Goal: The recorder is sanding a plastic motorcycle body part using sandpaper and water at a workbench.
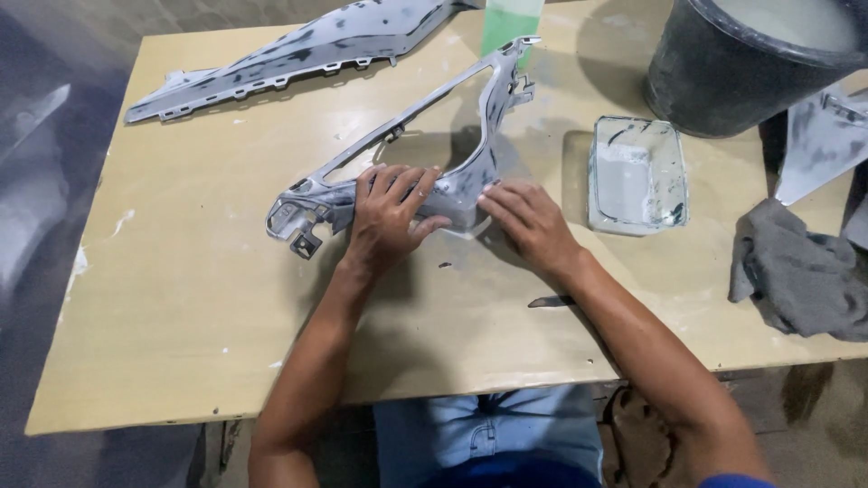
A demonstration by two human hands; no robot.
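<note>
A grey, primer-smeared plastic frame part (411, 113) with an open triangular middle lies on the tan wooden table (181, 298). My left hand (391, 217) lies over its lower bar, fingers wrapped on it. My right hand (529, 223) rests just to the right, fingertips pressed against the same bar near its bend. A small pale patch, perhaps a pad or paper, shows under my hands; I cannot tell what it is.
A long grey panel (289, 54) lies at the table's far left. A clear tray of whitish paste (637, 176) sits right of my hands, a dark bucket (741, 63) behind it, a grey rag (800, 271) and another grey part (818, 140) at the right edge. A green container (508, 20) stands at the back.
</note>
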